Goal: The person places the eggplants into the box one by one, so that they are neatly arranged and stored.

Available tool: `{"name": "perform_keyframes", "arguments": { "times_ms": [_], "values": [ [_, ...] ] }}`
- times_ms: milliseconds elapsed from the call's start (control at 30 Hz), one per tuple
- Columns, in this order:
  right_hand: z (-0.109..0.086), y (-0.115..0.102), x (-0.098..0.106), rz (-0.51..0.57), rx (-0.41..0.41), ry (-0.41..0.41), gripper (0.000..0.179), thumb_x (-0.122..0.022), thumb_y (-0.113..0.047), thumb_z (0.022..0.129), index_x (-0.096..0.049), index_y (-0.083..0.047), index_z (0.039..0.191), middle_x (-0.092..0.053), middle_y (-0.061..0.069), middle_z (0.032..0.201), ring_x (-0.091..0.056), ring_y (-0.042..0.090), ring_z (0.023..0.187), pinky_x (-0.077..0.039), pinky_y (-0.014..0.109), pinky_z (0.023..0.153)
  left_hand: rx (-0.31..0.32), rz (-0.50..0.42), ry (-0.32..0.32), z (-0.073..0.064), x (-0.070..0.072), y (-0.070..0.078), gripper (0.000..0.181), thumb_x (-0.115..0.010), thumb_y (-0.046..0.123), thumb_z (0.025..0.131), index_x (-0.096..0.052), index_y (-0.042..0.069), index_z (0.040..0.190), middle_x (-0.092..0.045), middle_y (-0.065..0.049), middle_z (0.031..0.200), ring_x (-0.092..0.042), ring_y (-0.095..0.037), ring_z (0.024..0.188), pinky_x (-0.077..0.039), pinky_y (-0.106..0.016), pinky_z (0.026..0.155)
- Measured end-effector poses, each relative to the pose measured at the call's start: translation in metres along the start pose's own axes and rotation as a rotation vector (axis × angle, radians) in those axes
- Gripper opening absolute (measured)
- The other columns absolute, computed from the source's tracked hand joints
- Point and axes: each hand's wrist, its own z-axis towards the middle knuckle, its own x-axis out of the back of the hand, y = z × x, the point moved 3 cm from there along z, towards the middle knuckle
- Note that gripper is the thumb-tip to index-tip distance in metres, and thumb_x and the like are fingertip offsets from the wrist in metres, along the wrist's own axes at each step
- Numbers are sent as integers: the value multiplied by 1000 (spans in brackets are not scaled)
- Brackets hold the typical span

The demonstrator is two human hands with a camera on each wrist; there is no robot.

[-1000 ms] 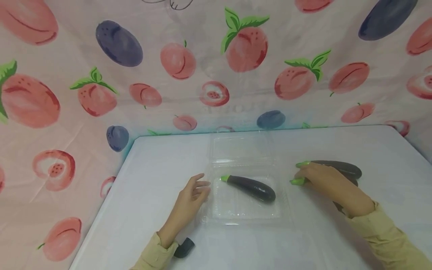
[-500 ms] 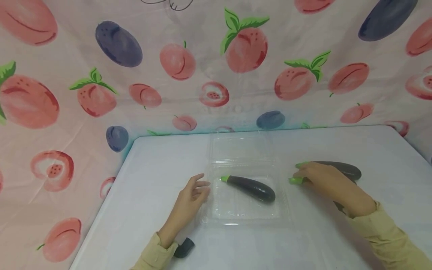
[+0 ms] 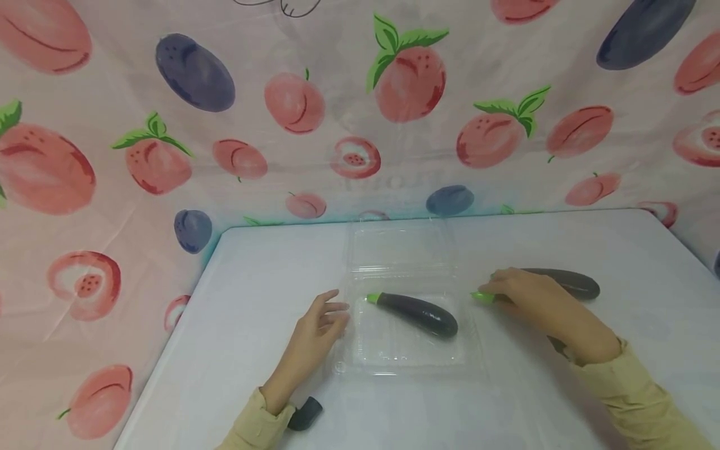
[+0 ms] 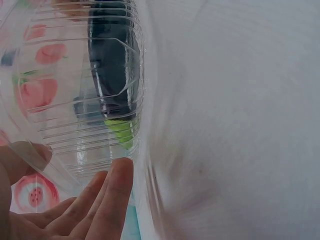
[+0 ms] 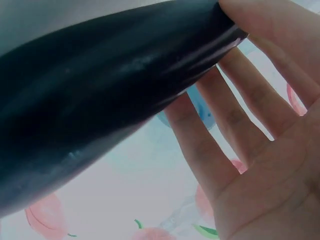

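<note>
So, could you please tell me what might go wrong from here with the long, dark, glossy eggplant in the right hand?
The right hand holds this eggplant near its narrow, green-tipped end, so the thick end might droop or slip.
Another dark, green-tipped eggplant lies slantwise in the open, clear plastic box, so the two might knock.
That box looks thin and might slide if bumped.

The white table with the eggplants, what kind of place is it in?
Probably a little indoor work corner, though I can't tell which room: the white table stands before a fruit-print backdrop, and an open clear plastic box sits on it.
</note>
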Motion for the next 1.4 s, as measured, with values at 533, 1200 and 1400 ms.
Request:
{"name": "perform_keyframes", "arguments": {
  "times_ms": [533,1200,1400],
  "values": [
    [15,-13,15,-1,11,9,31,-80,3,77,-77,-12,104,-67,0,91,-65,20,88,-59,41,76,-4,-8,-1,0,0,-1,54,-60,25,101,-39,9,148,-62,-11,131,-65,-28,116,-58,-27,88],
    [18,-10,24,-14,-30,-49,30,-81,4,76,-77,-11,102,-67,-1,87,-64,18,83,-59,41,74,10,-12,-1,0,-1,0,54,-60,26,101,-39,10,148,-63,-12,131,-64,-29,117,-59,-27,88],
    [17,-7,27,-32,-21,-41,30,-82,4,76,-78,-12,101,-65,-3,83,-64,17,80,-60,39,72,9,-3,-1,-1,-1,0,54,-60,27,101,-39,10,148,-63,-11,131,-65,-28,116,-59,-28,88]
  ]
}}
